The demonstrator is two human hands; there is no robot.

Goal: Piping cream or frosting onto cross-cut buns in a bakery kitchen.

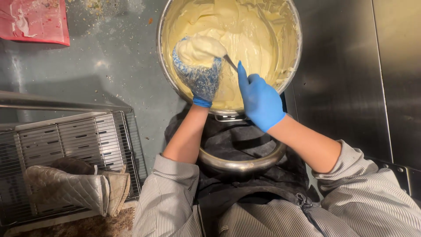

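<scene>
Scooping pale cream, my right hand [259, 100], gloved in blue, closes around the thin metal handle of a utensil [230, 62] whose working end is buried under the cream. My left hand [201, 77], also gloved, is curled shut around a blue-patterned piping bag [198, 72], its mouth folded open and heaped with cream [199, 49]. The bag looks soft, light and floppy, likely slick where smeared, so I judge it is best gripped around the body below the cuff, firmly enough to keep it open but not squeeze it. Both hands work over a large round steel mixing bowl [294, 57], probably heavy, its walls coated in thick, glossy, pale yellow batter. The bowl sits on a crumb-strewn grey floor [123, 70]. Farther left, quilted silver oven mitts [70, 186] lie on a wire rack [79, 136], and a smeared red mat [37, 19] sits in the corner.
</scene>
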